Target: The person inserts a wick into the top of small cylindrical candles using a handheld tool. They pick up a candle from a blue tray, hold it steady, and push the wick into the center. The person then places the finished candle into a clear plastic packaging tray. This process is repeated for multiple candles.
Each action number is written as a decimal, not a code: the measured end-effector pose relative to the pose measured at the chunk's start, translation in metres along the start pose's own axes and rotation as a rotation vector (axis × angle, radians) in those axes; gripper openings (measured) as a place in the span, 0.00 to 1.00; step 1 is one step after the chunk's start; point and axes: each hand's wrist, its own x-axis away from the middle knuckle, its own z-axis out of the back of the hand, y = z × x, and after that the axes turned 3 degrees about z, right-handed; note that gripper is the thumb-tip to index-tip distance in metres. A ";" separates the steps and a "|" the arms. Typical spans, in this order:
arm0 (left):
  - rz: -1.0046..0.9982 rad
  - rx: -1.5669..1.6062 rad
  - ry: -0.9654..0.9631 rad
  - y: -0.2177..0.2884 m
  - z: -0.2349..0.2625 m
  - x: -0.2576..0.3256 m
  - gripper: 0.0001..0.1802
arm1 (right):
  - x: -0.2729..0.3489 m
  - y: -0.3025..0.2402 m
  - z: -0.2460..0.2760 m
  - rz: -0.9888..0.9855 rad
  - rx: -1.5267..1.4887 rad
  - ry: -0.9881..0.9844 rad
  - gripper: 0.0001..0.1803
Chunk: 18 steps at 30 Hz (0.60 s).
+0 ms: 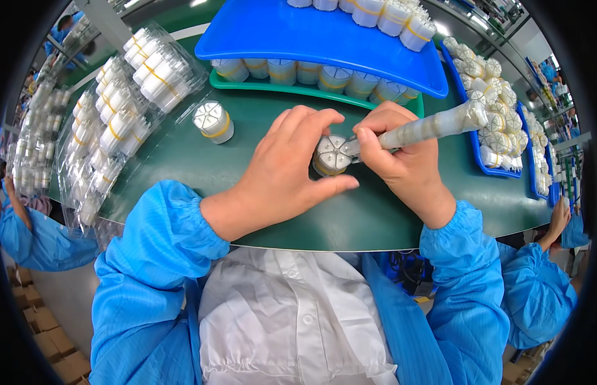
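On the green table, a round bundle of white wedge-shaped pieces (332, 155) stands upright between my hands. My left hand (279, 168) curls round its left side, thumb in front and fingers behind. Gripped like a pen in my right hand (404, 160) is a long tool with a whitish, tape-wrapped handle (433, 126). Its narrow front end meets the right edge of the bundle's top; the exact tip is hard to make out. Another white bundle with a yellow band (213, 122) stands alone to the left of my hands.
Behind my hands a blue tray (311, 32) with banded bundles rests above a green tray (298, 92) full of more. Clear plastic packs of bundles (112, 122) lie at the left. Blue bins (500, 172) of loose bundles line the right. Blue-sleeved people (536, 292) work on both sides.
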 end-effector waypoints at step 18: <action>-0.067 0.033 -0.050 -0.004 0.002 0.004 0.33 | 0.003 -0.008 0.000 -0.118 -0.047 -0.036 0.06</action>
